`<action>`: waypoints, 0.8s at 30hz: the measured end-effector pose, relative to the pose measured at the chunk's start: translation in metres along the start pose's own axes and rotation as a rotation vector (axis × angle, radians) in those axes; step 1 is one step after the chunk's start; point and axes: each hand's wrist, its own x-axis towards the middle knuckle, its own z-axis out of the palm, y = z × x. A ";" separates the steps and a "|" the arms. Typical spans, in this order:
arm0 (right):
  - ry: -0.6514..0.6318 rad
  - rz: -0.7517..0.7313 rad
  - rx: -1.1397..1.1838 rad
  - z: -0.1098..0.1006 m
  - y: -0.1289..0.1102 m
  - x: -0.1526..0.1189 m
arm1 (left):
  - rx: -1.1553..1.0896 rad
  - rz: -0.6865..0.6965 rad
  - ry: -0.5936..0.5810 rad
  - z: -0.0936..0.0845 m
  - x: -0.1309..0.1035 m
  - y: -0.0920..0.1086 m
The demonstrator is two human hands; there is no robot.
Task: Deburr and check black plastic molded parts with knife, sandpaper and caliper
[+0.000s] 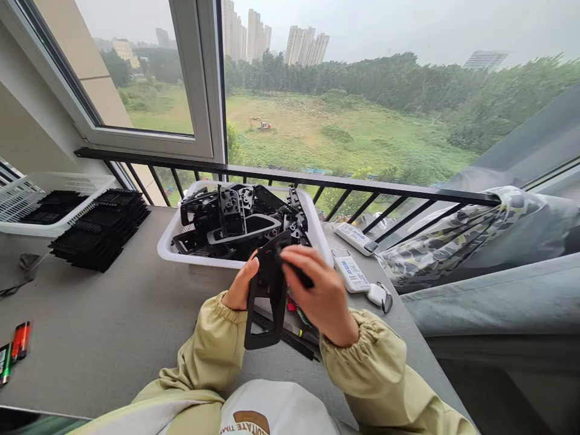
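Observation:
My left hand (242,284) is closed around the left edge of a long black plastic frame part (266,326), which stands tilted above the table with a rectangular opening at its lower end. At the part's upper right, the fingers of my right hand (319,290) are bent round a small dark piece (302,275); motion blur hides its exact kind. Just behind my hands stands a white plastic basin (203,261) heaped with black moulded plastic parts (244,220). Beneath the held part, a thin black tool (301,347) lies on the grey table.
Stacked black flat parts (99,229) stand at the left beside a white basket (58,228). Batteries (20,340) lie at the left edge. Two white labelled packs (351,270) and a small white case (377,295) are at the right. A black railing (290,176) runs behind.

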 end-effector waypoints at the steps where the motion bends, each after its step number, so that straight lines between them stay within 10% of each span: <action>1: 0.102 -0.007 -0.062 -0.001 0.005 0.005 | 0.010 -0.001 -0.011 0.001 0.000 -0.001; 6: -0.015 -0.080 -0.139 0.004 0.020 0.010 | -0.001 0.006 -0.003 0.005 0.002 -0.001; 12: -0.520 -0.119 0.036 -0.004 0.003 -0.007 | -0.051 0.059 0.042 0.007 0.005 0.000; 18: -0.099 0.061 0.176 0.001 -0.006 0.001 | -0.147 -0.024 0.023 0.010 0.004 -0.001; 24: -0.359 -0.054 0.364 0.016 -0.011 -0.008 | -0.169 -0.156 0.065 0.005 -0.002 0.006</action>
